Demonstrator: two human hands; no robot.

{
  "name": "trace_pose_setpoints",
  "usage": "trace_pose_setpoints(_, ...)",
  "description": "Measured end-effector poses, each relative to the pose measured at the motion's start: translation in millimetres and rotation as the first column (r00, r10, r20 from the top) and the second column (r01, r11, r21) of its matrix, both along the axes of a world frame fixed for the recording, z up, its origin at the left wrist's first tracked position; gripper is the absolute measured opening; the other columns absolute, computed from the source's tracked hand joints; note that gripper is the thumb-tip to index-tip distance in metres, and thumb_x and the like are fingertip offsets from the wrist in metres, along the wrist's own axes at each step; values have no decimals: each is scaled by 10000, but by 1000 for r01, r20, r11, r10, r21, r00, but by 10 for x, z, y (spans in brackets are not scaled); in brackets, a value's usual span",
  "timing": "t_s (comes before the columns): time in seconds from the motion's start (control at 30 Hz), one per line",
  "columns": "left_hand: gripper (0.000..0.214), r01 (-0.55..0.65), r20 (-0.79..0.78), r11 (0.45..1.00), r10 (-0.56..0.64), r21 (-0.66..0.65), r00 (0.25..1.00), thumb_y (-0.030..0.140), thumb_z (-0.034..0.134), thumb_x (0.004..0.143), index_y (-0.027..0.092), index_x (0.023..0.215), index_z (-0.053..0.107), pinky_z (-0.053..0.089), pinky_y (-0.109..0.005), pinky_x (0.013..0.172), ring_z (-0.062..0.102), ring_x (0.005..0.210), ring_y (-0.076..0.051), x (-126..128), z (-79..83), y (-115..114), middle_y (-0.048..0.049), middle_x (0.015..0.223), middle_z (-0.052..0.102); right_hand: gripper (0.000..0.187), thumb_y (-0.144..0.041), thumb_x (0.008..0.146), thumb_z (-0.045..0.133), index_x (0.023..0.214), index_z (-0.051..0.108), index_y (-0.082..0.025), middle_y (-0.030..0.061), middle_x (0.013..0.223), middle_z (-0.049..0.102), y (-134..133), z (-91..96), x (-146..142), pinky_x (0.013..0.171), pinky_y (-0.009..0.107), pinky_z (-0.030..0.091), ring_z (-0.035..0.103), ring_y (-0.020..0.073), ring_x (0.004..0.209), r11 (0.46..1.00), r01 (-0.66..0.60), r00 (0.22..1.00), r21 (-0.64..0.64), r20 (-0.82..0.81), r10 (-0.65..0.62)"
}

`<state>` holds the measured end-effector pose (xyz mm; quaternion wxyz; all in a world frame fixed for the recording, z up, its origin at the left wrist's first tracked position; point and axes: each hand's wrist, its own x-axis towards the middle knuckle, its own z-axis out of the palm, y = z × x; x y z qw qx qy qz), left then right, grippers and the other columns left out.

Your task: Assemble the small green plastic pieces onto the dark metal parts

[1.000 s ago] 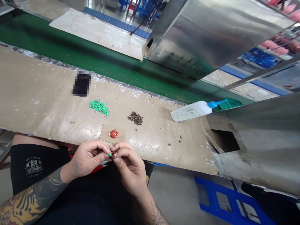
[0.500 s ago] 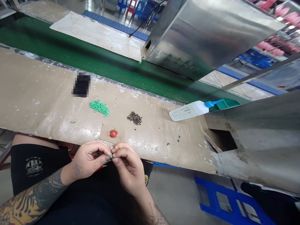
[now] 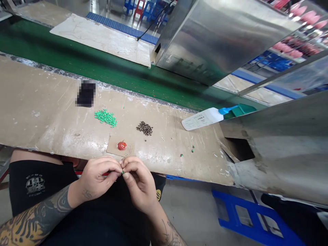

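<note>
My left hand (image 3: 101,176) and my right hand (image 3: 139,182) meet fingertip to fingertip in front of the bench edge. Both are closed in a pinch on a tiny green piece (image 3: 122,172), mostly hidden by the fingers. Just beyond them lies a cardboard square (image 3: 112,145) bearing a blob of red-orange paste (image 3: 122,146) and a patch of tiny pale grains (image 3: 130,149). Farther back on the bench are a pile of small green pieces (image 3: 106,118) and a smaller pile of dark brown, shiny pieces (image 3: 145,128). Several small green-and-dark pieces (image 3: 192,150) sit apart at the right.
A white bottle with a blue nozzle (image 3: 202,119) lies on the bench (image 3: 159,153), near a green tray (image 3: 241,110). A pixelated dark object (image 3: 86,93) is at the back left. Behind runs a green belt (image 3: 107,66) under a metal housing (image 3: 200,41). A blue stool (image 3: 253,217) stands lower right.
The view has shifted slightly, so the bench things appear a little farther left. Both hands stay pinched together; less of the green piece shows between the fingertips.
</note>
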<state>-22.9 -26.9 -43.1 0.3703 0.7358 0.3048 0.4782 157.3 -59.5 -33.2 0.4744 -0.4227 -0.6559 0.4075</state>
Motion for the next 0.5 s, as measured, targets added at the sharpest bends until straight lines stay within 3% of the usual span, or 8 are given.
trace_pose_setpoints(0.1,227,-72,-193,993,52,-98,980,135,683,886,208,1100,707,608,-292,830,746,890,-187,-65,-52,107,-46,989,782,79,-218,966,537,916,597,-225,60,957,658,137,-226,394,851,379,560,663,210,938,983,182,955,12,237,-180)
trace_pose_setpoints(0.17,242,-171,-267,968,119,-185,957,191,686,890,209,1130,707,608,-313,851,750,890,-198,-158,-106,184,-45,995,787,113,-266,939,521,877,603,-219,62,895,678,265,-410,768,796,375,565,662,215,851,923,381,771,59,531,-352)
trace_pose_setpoints(0.27,184,-268,-277,926,193,-265,941,250,667,904,190,1069,723,611,-325,853,751,872,-205,-267,-196,250,-51,964,791,188,-273,905,506,957,647,-161,147,945,677,444,-623,1230,832,490,540,639,285,875,821,555,593,138,626,-506)
trace_pose_setpoints(0.37,160,-255,-267,920,176,-298,947,255,647,912,179,1030,723,611,-310,813,748,846,-202,-242,-237,236,-54,937,788,307,-263,927,475,1101,682,-118,212,1149,644,574,-719,1324,1006,550,462,599,331,1090,795,574,522,197,660,-540)
trace_pose_setpoints(0.5,138,-143,-287,943,53,-301,956,237,618,923,186,998,723,594,-292,776,736,850,-199,-96,-186,159,-53,936,776,316,-220,960,464,1103,742,-170,144,1125,688,737,-748,1065,1003,433,483,616,278,1072,886,440,570,146,717,-401)
